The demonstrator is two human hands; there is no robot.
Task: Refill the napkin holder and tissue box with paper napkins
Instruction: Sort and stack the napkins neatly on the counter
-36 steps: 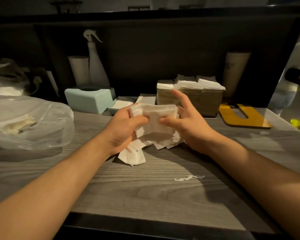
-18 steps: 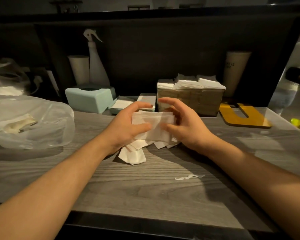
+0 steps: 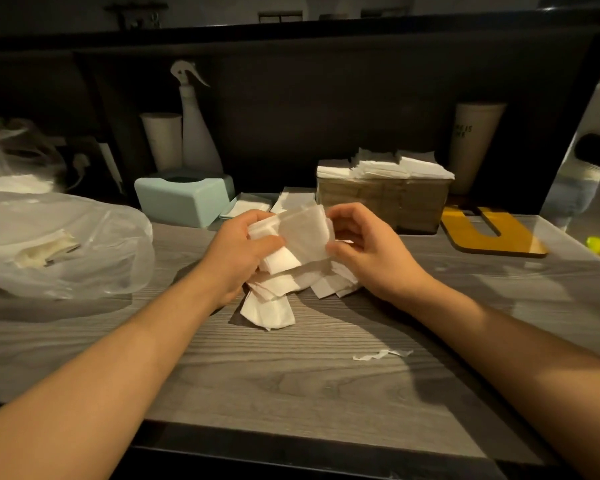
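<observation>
Gripping the napkin stack (image 3: 302,233) between them, the left hand (image 3: 238,252) and right hand (image 3: 368,252) are hovering nearer the brown napkin holder (image 3: 381,202), up-right, than the teal tissue box (image 3: 182,199).

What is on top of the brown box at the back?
White paper napkins lie stacked unevenly across the top of the brown box. The napkins hide what is inside the box.
</observation>
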